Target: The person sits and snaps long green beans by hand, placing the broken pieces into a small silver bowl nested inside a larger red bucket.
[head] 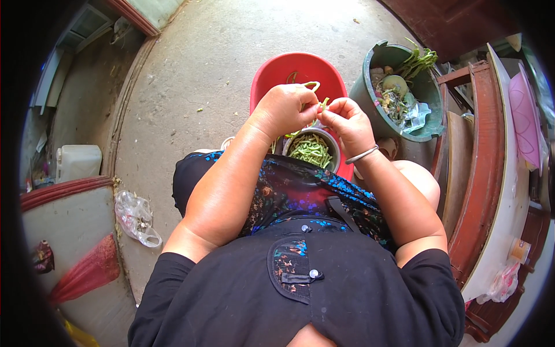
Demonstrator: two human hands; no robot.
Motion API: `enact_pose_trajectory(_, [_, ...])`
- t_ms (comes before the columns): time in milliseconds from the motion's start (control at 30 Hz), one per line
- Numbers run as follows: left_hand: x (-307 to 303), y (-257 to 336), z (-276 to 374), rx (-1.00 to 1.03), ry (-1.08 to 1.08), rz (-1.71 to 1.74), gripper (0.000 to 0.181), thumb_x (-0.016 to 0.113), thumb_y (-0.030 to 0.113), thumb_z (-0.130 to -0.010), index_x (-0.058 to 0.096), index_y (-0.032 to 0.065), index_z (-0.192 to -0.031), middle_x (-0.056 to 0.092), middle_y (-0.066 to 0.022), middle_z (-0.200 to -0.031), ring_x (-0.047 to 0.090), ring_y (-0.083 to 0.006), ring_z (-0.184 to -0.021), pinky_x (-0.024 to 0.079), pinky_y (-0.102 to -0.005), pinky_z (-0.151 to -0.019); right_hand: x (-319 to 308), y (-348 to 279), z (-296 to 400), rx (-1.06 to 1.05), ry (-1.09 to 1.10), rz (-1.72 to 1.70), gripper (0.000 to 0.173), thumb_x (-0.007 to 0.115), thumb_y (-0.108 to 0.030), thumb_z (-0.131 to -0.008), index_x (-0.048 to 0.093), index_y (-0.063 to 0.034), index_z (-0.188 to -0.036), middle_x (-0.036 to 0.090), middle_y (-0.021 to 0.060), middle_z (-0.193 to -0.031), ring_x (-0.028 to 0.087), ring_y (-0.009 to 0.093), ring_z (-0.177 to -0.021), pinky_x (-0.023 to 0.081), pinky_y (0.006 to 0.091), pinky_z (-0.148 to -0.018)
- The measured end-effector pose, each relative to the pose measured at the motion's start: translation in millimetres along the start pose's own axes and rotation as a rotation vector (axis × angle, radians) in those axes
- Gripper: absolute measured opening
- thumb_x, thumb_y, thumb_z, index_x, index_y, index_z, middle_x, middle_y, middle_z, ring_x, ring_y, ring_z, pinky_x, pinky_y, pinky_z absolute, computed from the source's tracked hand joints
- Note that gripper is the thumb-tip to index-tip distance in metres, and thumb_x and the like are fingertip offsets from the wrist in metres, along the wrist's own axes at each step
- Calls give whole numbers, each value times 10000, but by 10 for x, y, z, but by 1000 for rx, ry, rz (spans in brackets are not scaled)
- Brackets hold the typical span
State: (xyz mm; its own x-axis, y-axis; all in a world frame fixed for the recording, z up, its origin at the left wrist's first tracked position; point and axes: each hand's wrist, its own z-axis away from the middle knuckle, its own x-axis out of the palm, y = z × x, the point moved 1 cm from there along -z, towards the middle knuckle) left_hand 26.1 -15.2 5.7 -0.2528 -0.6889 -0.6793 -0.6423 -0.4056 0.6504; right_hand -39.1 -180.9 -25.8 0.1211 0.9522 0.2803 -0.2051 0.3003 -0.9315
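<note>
My left hand (289,104) holds a long green bean (313,85), whose pale loop rises above the fingers. Close beside it, my right hand (347,121) pinches a short green end of bean (324,103) between thumb and forefinger, with a metal bangle at the wrist. Both hands are above a red plastic basin (299,60). Nearer my lap, a round metal bowl (334,145) holds many short pieces of green bean (310,149). More long beans show partly behind my left hand; the rest of the basin's contents are hidden.
A green plastic bin (364,89) with vegetable scraps and plastic film stands right of the basin. Wooden furniture (477,173) lines the right side. On the concrete floor at left lies a clear plastic bag (136,219), near a wall edge and a white plastic jug (80,162).
</note>
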Motion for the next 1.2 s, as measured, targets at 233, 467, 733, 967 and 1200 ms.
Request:
enact_pose_trajectory(233, [-13, -15, 21, -43, -194, 82, 112, 677, 133, -714, 679, 30, -758, 639, -117, -687, 621, -218, -621, 499, -318, -598, -215, 14, -184, -21, 72, 16, 161, 669, -39, -813, 552, -27, -924, 619, 73, -850, 639, 144, -779, 518, 245, -664])
enact_pose_trajectory(467, [-331, -189, 47, -392, -138, 87, 179, 659, 197, -676, 695, 34, -741, 658, -132, -669, 636, -203, -596, 513, -314, -612, -519, 33, -310, 69, -77, 384, 140, 675, -84, -791, 609, -19, -895, 648, 58, -817, 620, 112, -760, 507, 247, -680])
enact_pose_trajectory(733, [-744, -750, 106, -792, 95, -152, 238, 645, 300, -721, 701, 69, -743, 671, -107, -698, 632, -206, -639, 506, -328, -660, -430, 265, -154, 66, -367, 1119, 149, 635, -96, -737, 664, -37, -871, 675, 128, -830, 656, 246, -811, 512, 350, -750])
enact_pose_trajectory(967, [-640, -924, 161, -762, 189, -163, 276, 569, 132, -819, 671, 90, -1071, 679, -97, -813, 626, -165, -719, 502, -297, -696, -318, 147, -83, 66, -491, 1320, 234, 639, -173, -796, 668, -38, -985, 681, 146, -906, 652, 275, -874, 500, 372, -807])
enact_pose_trajectory(1200, [-339, -381, 3, -485, -133, 193, 325, 525, 68, -916, 574, 80, -1237, 650, -39, -791, 585, -96, -737, 486, -247, -685, -205, 15, -151, -177, -370, 891, 162, 647, -137, -837, 668, -32, -958, 681, 112, -859, 654, 182, -806, 508, 304, -737])
